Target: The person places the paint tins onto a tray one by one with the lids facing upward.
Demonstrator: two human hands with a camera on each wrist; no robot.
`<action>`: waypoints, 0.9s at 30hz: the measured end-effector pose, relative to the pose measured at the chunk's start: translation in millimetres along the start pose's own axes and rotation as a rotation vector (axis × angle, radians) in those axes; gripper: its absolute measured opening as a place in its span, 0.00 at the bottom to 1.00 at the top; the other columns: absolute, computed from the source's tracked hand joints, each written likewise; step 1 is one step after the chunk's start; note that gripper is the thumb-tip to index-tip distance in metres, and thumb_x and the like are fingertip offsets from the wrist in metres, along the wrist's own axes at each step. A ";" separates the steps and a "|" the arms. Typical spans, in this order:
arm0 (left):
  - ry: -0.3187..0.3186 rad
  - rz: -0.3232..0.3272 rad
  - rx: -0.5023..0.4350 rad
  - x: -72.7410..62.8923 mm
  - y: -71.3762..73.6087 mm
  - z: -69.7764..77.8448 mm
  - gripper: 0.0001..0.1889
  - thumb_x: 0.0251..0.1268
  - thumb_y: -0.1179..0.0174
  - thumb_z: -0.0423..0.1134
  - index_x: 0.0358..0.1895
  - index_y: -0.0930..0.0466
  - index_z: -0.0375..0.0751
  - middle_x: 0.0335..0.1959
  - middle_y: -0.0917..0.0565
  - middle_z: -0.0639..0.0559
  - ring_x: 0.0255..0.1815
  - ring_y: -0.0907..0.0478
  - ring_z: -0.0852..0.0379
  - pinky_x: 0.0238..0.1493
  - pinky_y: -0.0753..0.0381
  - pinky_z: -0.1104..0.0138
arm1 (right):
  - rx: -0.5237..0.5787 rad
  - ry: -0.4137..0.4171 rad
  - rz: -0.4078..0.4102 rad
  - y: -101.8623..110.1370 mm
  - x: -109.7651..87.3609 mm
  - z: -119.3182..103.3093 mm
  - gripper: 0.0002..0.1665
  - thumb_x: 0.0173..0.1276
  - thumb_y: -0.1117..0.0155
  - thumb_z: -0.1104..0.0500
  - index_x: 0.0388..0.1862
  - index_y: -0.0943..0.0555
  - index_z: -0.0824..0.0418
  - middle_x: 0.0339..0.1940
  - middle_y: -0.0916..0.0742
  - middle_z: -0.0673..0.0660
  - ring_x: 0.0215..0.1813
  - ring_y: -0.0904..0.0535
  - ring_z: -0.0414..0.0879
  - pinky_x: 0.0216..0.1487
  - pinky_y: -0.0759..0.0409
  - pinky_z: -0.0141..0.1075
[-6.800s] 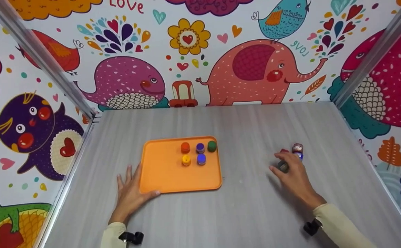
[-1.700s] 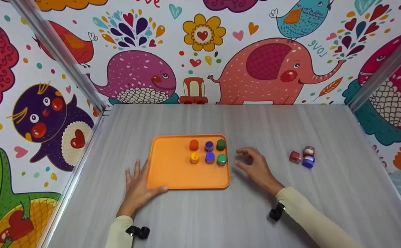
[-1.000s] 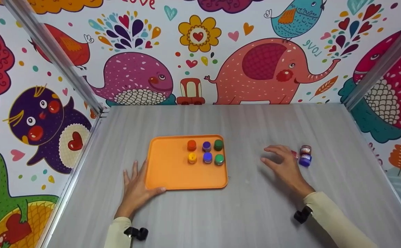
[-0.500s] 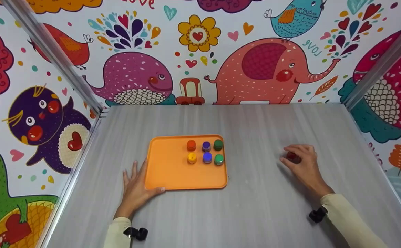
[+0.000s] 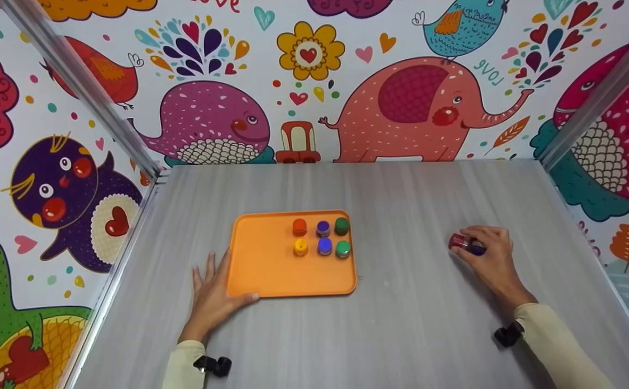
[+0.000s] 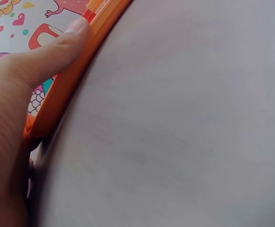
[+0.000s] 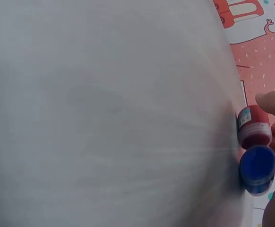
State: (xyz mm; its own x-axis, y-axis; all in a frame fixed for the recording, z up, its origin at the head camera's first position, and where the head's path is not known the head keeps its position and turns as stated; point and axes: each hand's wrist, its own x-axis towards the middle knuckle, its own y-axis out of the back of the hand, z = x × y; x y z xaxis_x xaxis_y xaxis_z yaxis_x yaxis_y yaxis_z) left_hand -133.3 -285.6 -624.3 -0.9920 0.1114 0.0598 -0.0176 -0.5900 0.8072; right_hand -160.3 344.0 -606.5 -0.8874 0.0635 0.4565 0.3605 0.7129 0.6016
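My left hand (image 5: 210,302) rests against the left front corner of an orange tray (image 5: 263,270), fingers spread along its side. In the left wrist view the thumb (image 6: 57,52) lies on the tray's rim. Far to the right, my right hand (image 5: 490,259) bends over small paint jars, thumb and index fingertips at the sides of a red paint jar (image 5: 457,241). A blue jar (image 5: 477,247) is close beside it under the fingers. The right wrist view has the red jar (image 7: 254,125) lying next to the blue jar (image 7: 258,165). A third jar is hidden behind the hand.
Several paint jars stand in two rows on the tray's right half, among them orange-red (image 5: 299,227), yellow (image 5: 300,247), dark green (image 5: 342,226) and lighter green (image 5: 342,249) ones. The grey table (image 5: 401,324) ends at a wall with cartoon animals (image 5: 401,108).
A green jar has joined those on the tray since the oldest frame. My right hand has gone from the tray's right side back to the loose jars. The left hand stays at the tray.
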 end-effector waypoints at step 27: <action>0.008 -0.011 0.003 -0.1 0.3 -1.1 0.71 0.51 0.20 0.70 0.91 0.50 0.39 0.89 0.47 0.30 0.92 0.64 0.29 0.84 0.80 0.34 | -0.067 0.071 0.008 1.8 -1.5 9.6 0.25 0.49 0.12 0.74 0.48 0.09 0.69 0.49 0.10 0.67 0.53 0.32 0.54 0.55 0.44 0.56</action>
State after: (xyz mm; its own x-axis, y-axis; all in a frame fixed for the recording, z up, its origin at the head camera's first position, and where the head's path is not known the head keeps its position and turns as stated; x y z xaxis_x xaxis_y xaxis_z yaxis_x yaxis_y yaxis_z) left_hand -133.4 -286.7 -624.7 -0.9927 0.1117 0.0460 -0.0284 -0.5866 0.8094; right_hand -161.0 351.9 -612.4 -0.8627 0.0175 0.5054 0.3879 0.6641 0.6391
